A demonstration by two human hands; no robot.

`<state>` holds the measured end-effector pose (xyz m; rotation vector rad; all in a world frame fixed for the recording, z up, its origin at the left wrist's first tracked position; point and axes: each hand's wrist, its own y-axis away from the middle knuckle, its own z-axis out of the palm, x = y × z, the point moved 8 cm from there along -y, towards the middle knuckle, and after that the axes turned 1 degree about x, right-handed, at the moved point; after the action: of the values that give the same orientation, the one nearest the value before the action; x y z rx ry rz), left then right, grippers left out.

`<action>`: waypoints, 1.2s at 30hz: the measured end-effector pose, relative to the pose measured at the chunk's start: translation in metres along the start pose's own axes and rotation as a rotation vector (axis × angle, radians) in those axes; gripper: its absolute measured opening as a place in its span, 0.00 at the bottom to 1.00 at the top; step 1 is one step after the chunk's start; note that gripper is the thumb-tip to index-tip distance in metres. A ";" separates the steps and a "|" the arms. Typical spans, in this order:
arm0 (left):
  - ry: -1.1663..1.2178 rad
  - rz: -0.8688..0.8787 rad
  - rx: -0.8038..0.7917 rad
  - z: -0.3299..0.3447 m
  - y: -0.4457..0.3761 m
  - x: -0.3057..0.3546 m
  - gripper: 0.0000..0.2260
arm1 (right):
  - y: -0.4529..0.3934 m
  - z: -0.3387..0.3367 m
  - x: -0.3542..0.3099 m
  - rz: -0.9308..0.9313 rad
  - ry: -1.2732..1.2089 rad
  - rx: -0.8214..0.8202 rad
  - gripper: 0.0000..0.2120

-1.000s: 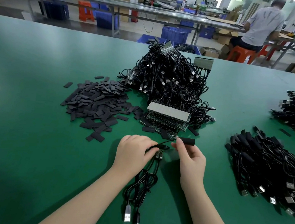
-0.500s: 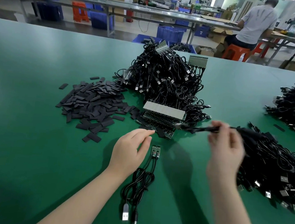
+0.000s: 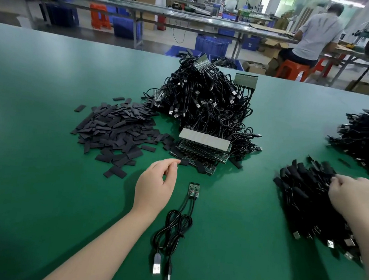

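Cables [image 3: 175, 228] lie just beside the slack, empty left grip [image 3: 155, 185]; right grip [image 3: 356, 198] blurred, unreadable.

Sleeve pile [image 3: 115, 129] left of cable heap [image 3: 208, 105]

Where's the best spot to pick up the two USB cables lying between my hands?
Probably pinch the USB cables just below their small green boards, coming from above with the left hand: there they run side by side, uncoiled.
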<state>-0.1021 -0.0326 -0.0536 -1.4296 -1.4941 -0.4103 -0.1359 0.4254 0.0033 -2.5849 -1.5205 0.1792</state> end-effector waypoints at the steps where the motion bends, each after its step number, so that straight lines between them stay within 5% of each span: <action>1: 0.007 -0.019 -0.008 0.000 -0.001 -0.002 0.11 | -0.001 -0.003 0.000 0.007 -0.004 0.030 0.19; 7: -0.078 -0.041 -0.126 0.011 -0.002 -0.005 0.11 | 0.052 -0.067 -0.078 -0.243 -0.216 0.400 0.13; 10: -0.231 0.054 -0.152 0.017 0.000 0.003 0.08 | 0.104 -0.036 -0.152 -0.438 -0.492 0.068 0.13; 13: -0.315 0.102 -0.114 0.015 0.003 0.007 0.09 | 0.157 0.022 -0.214 -0.544 -0.406 -0.272 0.22; 15: -0.304 0.078 -0.122 0.015 0.004 0.003 0.09 | 0.173 0.041 -0.233 -0.566 -0.290 -0.264 0.24; 19: -0.301 0.032 -0.101 0.014 0.000 0.000 0.10 | 0.178 0.047 -0.254 -0.540 -0.475 -0.292 0.14; 23: -0.285 -0.035 -0.073 0.012 -0.002 -0.007 0.10 | 0.176 0.050 -0.262 -0.521 -0.469 -0.344 0.20; 28: -0.230 -0.068 -0.065 0.010 -0.003 -0.010 0.10 | 0.174 0.048 -0.265 -0.538 -0.554 -0.413 0.12; 33: -0.167 -0.091 -0.053 0.008 -0.004 -0.010 0.11 | 0.179 0.047 -0.265 -0.517 -0.461 -0.406 0.16; 36: -0.097 -0.114 -0.028 0.005 -0.004 -0.011 0.10 | 0.180 0.046 -0.267 -0.489 -0.475 -0.455 0.08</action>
<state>-0.1100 -0.0362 -0.0633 -1.4074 -1.6594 -0.4384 -0.1186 0.1077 -0.0647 -2.4761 -2.5783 0.4615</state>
